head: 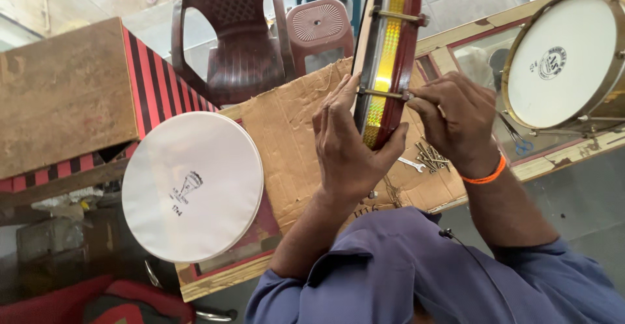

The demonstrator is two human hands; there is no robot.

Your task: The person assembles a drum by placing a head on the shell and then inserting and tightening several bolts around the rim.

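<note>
My left hand (348,145) cups the upright drum frame (389,57) between both hands; my right hand (456,119) pinches its tension rod (384,94). Likely risk: the edge-balanced frame rolls, scattering the bolts (431,157) below my right hand.

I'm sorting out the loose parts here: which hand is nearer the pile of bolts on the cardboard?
Right. The right hand hovers directly above the bolts, its wrist just beside them. The left hand grips the drum rim farther left.
</note>
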